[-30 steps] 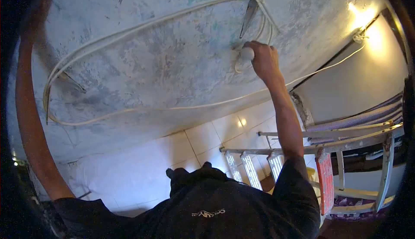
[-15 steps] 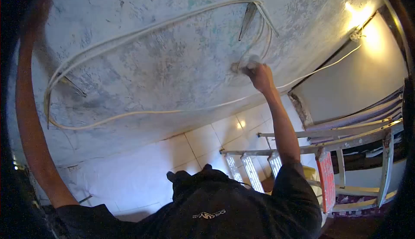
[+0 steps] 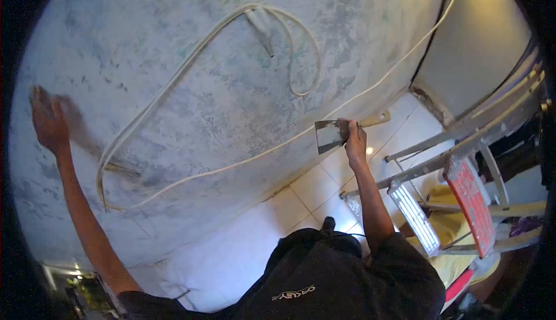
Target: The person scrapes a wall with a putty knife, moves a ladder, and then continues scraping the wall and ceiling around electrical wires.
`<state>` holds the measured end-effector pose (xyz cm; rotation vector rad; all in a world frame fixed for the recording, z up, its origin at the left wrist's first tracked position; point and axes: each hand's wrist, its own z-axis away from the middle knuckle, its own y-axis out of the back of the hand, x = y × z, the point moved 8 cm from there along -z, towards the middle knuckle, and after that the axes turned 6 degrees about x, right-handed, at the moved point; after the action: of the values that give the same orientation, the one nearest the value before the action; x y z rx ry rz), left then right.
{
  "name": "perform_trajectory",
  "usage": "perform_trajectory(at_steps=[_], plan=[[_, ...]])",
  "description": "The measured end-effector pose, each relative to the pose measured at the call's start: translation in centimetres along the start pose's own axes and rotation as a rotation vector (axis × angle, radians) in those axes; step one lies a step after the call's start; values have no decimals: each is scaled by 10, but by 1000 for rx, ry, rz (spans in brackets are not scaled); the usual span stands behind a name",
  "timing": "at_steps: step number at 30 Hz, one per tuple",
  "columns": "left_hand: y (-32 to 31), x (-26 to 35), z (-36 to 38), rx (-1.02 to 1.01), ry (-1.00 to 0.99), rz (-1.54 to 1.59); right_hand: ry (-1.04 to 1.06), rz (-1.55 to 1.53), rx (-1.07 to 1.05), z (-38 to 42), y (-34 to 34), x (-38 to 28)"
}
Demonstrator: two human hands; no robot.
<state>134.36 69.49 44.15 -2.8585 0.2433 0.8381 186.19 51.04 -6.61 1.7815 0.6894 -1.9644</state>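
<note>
My right hand (image 3: 356,143) grips a putty knife (image 3: 332,135), whose stained metal blade points left and whose pale handle sticks out to the right. It appears in front of the lower wall and the floor. At the far left, my left hand (image 3: 49,123) rests against the patchy grey-white wall (image 3: 226,106), its fingers stretched upward and a little blurred. Between the hands, a white cable (image 3: 168,91) hangs in a long loop over two pegs (image 3: 263,33) that jut from the wall. A single strand runs off to the upper right.
To the right stands a stepladder (image 3: 469,204) with a red step and white steps. White floor tiles (image 3: 315,190) run along the foot of the wall. A pale panel (image 3: 475,54) and a bright light are at the upper right. Yellow material (image 3: 449,210) shows behind the ladder.
My right hand has come down and away from the wall, bringing the putty knife into clear sight. My left hand has moved lower on the wall. The view has shifted too.
</note>
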Motion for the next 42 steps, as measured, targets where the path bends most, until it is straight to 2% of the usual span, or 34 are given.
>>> perform_trajectory(at_steps=[2, 4, 5, 6, 7, 8, 9, 10, 11, 13, 15, 16, 18, 20, 22, 23, 25, 26, 28, 29, 30, 31, 32, 34, 35, 37, 41, 42], plan=[[18, 27, 15, -133, 187, 242, 62, -19, -8, 2, 0, -7], [37, 77, 43, -268, 268, 307, 227, 148, 65, 13, 0, -39], [46, 115, 63, -318, 477, 668, 154, 137, 5, 15, -4, -38], [45, 148, 99, -256, 797, 1224, 145, 124, 13, 19, -12, -44], [62, 204, 100, -536, 415, 836, 211, -8, -19, 26, -28, -58], [68, 251, 120, -684, 633, 1013, 280, -137, -50, 31, -40, -69], [60, 284, 186, -723, 1249, 1386, 576, -132, -42, 35, -51, -78], [80, 331, 185, -871, 1384, 1570, 694, -100, -46, 40, -64, -81], [92, 369, 189, -1106, 1488, 1508, 812, -72, -47, 47, -77, -84], [119, 420, 186, -1223, 1754, 1757, 750, -35, -43, 54, -101, -85], [133, 442, 175, -1302, 1802, 1854, 650, 326, 67, 56, -118, -79], [135, 446, 172, -1311, 1788, 1848, 644, 316, 74, 55, -125, -72], [132, 445, 165, -1297, 1630, 1776, 588, 351, 114, 50, -143, -50], [127, 445, 162, -1274, 1609, 1783, 553, 349, 139, 55, -151, -46], [118, 443, 153, -1213, 1287, 1694, 520, 356, 170, 57, -158, -41], [114, 443, 153, -1221, 1279, 1701, 516, 372, 166, 58, -164, -36], [103, 430, 138, -1083, 930, 1453, 508, 395, 177, 58, -175, -28], [96, 431, 141, -1089, 923, 1466, 566, 427, 249, 58, -177, -29], [80, 422, 145, -990, 791, 1291, 609, 464, 339, 61, -188, -28], [74, 423, 150, -998, 775, 1307, 605, 358, 372, 61, -191, -29], [68, 421, 146, -893, 714, 1317, 610, 251, 408, 58, -193, -30], [66, 419, 144, -792, 655, 1323, 475, 185, 297, 53, -201, -25], [60, 417, 148, -796, 643, 1336, 468, 187, 312, 58, -200, -36], [46, 412, 154, -803, 684, 1459, 230, 52, 217, 58, -206, -36], [42, 411, 155, -805, 663, 1477, 226, 47, 240, 54, -212, -29], [33, 412, 163, -890, 655, 1442, 607, 108, 489, 60, -210, -43], [33, 409, 161, -839, 527, 1299, 607, 72, 465, 58, -221, -31], [33, 412, 167, -940, 581, 1340, 595, 43, 468, 58, -223, -29]])
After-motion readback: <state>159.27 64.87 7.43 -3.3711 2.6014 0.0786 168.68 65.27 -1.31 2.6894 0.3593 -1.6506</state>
